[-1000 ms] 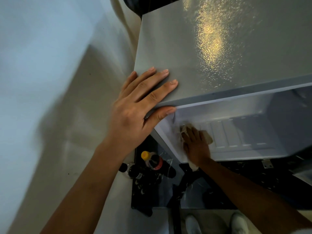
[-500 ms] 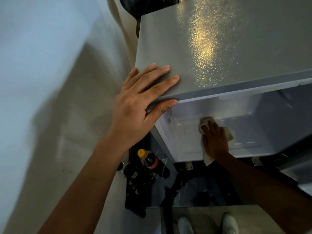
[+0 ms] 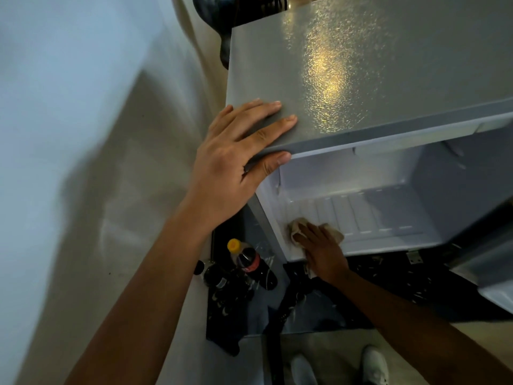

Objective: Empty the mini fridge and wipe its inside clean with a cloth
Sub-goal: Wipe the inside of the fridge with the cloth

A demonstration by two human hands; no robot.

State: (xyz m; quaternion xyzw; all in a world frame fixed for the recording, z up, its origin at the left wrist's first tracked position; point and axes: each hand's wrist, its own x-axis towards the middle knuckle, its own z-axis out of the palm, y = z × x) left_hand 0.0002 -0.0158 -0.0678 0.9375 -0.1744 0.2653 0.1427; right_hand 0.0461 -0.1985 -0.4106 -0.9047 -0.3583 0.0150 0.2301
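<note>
I look down on the grey mini fridge (image 3: 361,65) with its door open. My left hand (image 3: 236,162) rests on its top front-left corner, fingers flat on the lid and thumb under the front edge. Inside, the white ribbed floor (image 3: 374,218) holds no items. At the floor's front left my right hand (image 3: 324,251) presses a beige cloth (image 3: 334,232) down with extended fingers. Part of the cloth bunches ahead of the fingertips and a corner hangs over the front lip.
On the ground left of the fridge stand a cola bottle with a yellow cap (image 3: 248,259) and several dark bottles (image 3: 222,282) on a dark mat. The open fridge door (image 3: 485,262) is at the right. A pale wall (image 3: 69,134) is left; my white shoes (image 3: 374,365) are below.
My right hand slid the cloth rightward across the fridge floor, then back to the front left. The left hand stayed on the fridge top.
</note>
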